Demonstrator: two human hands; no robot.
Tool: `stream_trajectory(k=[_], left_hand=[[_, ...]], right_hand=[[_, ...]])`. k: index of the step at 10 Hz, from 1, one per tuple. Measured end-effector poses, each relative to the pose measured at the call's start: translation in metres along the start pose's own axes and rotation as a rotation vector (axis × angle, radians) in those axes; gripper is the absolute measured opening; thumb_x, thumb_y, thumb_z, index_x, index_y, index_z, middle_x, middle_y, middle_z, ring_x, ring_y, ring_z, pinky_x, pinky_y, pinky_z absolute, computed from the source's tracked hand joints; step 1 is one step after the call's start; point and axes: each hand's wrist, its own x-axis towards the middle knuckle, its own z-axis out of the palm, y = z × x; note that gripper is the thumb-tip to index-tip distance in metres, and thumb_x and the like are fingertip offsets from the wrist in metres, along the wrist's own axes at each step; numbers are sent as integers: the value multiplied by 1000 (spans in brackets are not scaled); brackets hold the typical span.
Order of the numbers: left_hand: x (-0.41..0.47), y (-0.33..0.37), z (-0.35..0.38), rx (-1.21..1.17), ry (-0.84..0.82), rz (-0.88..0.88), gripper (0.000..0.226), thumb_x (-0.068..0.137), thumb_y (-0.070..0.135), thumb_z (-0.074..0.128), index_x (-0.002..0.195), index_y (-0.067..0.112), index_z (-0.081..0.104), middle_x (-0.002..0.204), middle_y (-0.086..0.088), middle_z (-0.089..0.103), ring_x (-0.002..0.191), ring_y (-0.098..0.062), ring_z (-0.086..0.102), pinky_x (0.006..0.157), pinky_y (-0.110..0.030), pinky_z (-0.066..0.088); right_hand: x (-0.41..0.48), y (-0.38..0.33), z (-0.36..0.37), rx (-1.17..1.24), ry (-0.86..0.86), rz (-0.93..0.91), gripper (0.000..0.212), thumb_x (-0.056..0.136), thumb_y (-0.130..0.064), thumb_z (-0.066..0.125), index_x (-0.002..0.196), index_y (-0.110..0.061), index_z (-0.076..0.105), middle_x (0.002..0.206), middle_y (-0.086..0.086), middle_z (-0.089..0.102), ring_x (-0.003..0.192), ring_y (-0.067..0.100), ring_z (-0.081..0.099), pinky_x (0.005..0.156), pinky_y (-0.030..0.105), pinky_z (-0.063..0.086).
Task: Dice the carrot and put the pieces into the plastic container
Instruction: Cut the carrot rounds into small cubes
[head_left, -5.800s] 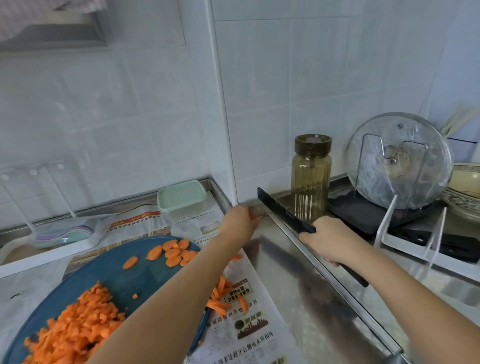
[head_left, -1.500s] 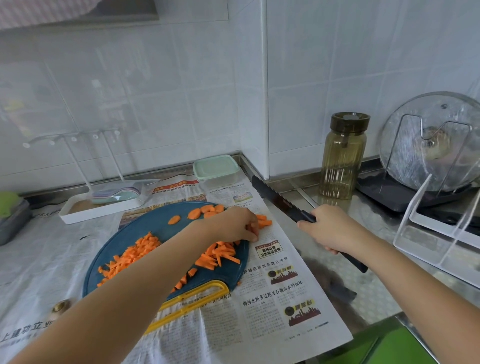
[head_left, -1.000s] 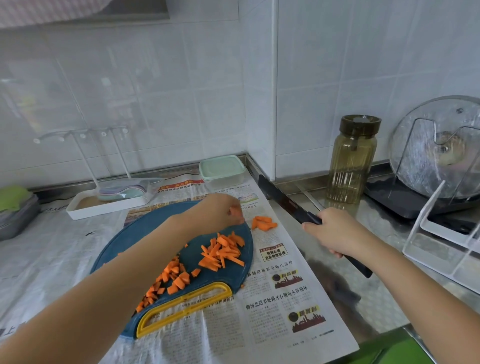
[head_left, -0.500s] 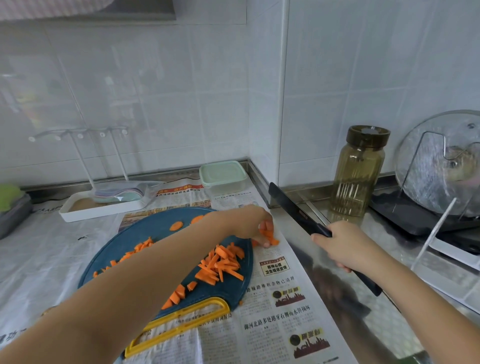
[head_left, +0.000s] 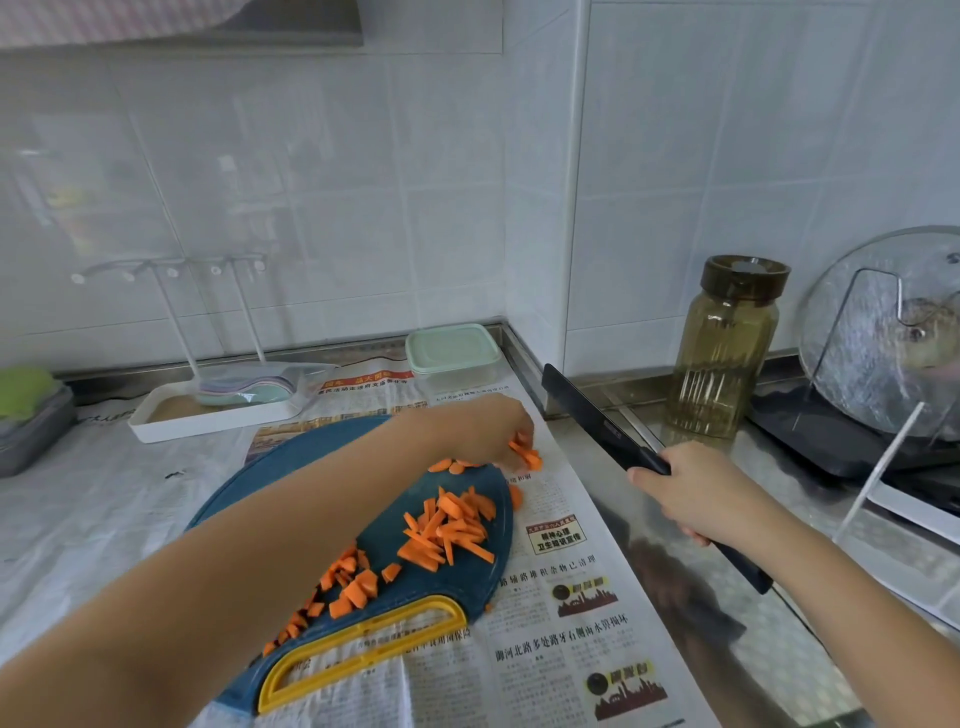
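Note:
A blue cutting board with a yellow handle lies on newspaper. Carrot sticks are heaped at its right side and diced carrot lies nearer its handle. My left hand hovers over the board's far right edge and pinches a few carrot pieces in its fingertips. One loose carrot piece lies on the paper beside the board. My right hand grips the handle of a black knife, blade pointing away over the steel counter. The plastic container, lid on, stands at the back.
A white tray with a bag of coloured items sits at the back left. An amber glass jar and a glass pot lid on a rack stand right. A grey box with green cloth is far left.
My left hand went back to the stray carrot pieces on the newspaper and lifted them, now holding them just above the board's edge. The knife hand stayed nearly still.

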Motion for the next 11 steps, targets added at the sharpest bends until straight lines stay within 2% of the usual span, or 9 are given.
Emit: stream_trajectory(k=[1,3,4,5,6,7,9,10,11], left_hand=[[-18,-24,-10,-1,2,-52,18,85,29,68,80,14,59,73,7,56,65,-6,50,68,-22,39],[-33,-68,7,78,-46,-184,12,75,56,68,75,57,56,77,30,61,74,9,59,73,-25,50],[-28,-80,16,181,2,-147,8,80,62,56,85,56,57,78,29,59,72,8,57,72,-26,50],[-36,-53,8,36,77,-113,35,85,60,46,93,35,69,80,17,63,71,-1,58,73,-25,48],[-31,-18,3,-21,73,6,24,96,17,50,110,13,69,93,8,65,85,-11,61,84,-19,43],[-15,-7,17,-50,-37,57,26,92,17,57,117,14,65,108,5,63,94,-7,53,79,-15,38],[5,-2,12,-40,-154,9,19,83,25,71,100,17,70,95,6,62,90,-11,57,82,-29,51],[11,1,9,13,-229,13,19,81,26,72,99,18,72,97,5,63,86,-22,63,72,-43,58],[14,2,8,49,-240,30,10,83,25,70,92,21,68,87,12,56,78,-16,58,56,-31,55]], right_hand=[[-1,-2,1,-14,-14,-17,21,97,-29,52,94,-9,61,48,3,47,30,12,43,35,20,37],[-3,-9,5,14,-18,-45,23,97,-29,52,91,-10,62,39,-1,43,26,11,41,37,20,36],[-5,-10,6,10,-15,-45,23,97,-29,51,92,-9,62,40,-1,42,25,10,40,36,20,35],[-7,-10,6,6,-15,-42,24,98,-29,51,91,-9,61,44,1,44,25,10,40,36,20,35],[-7,-11,5,9,-15,-39,24,98,-30,51,94,-8,61,44,1,44,27,11,41,37,21,36],[-7,-11,4,14,-7,-29,24,97,-29,52,93,-8,61,47,2,45,30,13,42,37,21,37],[-6,-7,3,22,2,-19,22,97,-27,53,90,-8,61,47,2,44,32,15,43,36,21,36],[-9,-6,5,22,-1,-15,21,97,-27,52,93,-8,61,46,2,45,32,15,43,37,22,37],[-12,-5,4,11,-10,-9,22,97,-28,52,93,-9,61,47,2,46,29,12,41,36,21,36]])
